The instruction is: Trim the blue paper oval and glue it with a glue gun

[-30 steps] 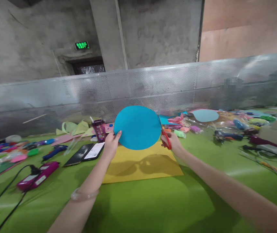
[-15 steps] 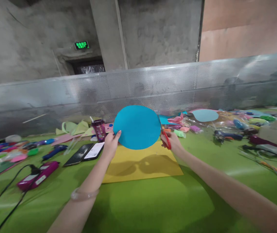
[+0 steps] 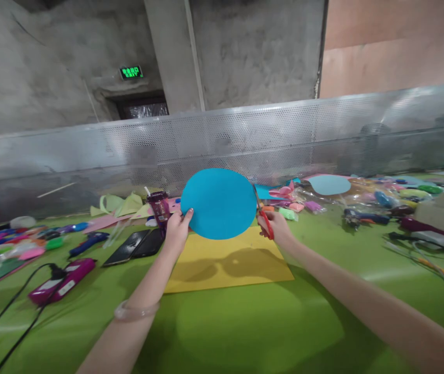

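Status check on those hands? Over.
Left hand: pinching blue paper oval. Right hand: holding red-handled scissors at its edge. Yellow sheet below, not obstructing.

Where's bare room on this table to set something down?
Bare green tabletop lies nearer than the yellow sheet, between the forearms, and between the right forearm and the cables. It's crowded along the metal panel and around the purple cup.

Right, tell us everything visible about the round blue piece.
The round blue piece looks plain, flat and thin, like card, smooth-edged. Its broad side faces the viewer. The left hand pinches its lower left edge, holding it above the yellow sheet. Scissors in the right hand reach its right edge; contact is unclear.
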A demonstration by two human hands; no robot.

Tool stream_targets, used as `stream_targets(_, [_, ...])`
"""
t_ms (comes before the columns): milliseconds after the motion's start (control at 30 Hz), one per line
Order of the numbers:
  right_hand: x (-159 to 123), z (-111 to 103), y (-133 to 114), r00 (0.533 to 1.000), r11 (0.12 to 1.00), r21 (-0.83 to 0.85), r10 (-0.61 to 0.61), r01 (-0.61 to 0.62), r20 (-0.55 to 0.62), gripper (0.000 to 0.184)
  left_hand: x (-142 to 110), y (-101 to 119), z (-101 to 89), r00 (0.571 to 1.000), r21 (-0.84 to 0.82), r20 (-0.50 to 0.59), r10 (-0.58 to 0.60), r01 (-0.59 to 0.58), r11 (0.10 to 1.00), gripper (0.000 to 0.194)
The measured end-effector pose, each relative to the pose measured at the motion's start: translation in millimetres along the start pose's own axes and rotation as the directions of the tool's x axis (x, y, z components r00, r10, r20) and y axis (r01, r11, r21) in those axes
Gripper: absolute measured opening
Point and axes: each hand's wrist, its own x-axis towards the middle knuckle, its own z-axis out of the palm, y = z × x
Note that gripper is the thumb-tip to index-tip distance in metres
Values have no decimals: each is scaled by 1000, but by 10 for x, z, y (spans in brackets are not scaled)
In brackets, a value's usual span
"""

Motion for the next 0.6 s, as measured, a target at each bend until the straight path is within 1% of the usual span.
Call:
stream_targets(200, [-5, -15, -8, 1000, 1000, 22, -11, 11, -3, 15, 10, -1, -2, 999, -29, 24, -32, 32, 999, 46])
stream_targets(300, [9, -25, 10, 1000, 999, 36, -24, 24, 8, 13, 4, 6, 1, 999, -32, 33, -15, 16, 999, 45])
stream_targets(600, [22, -24, 41, 998, 998, 51, -42, 40, 42, 13, 2, -2, 0, 999, 23, 40, 33, -34, 999, 47])
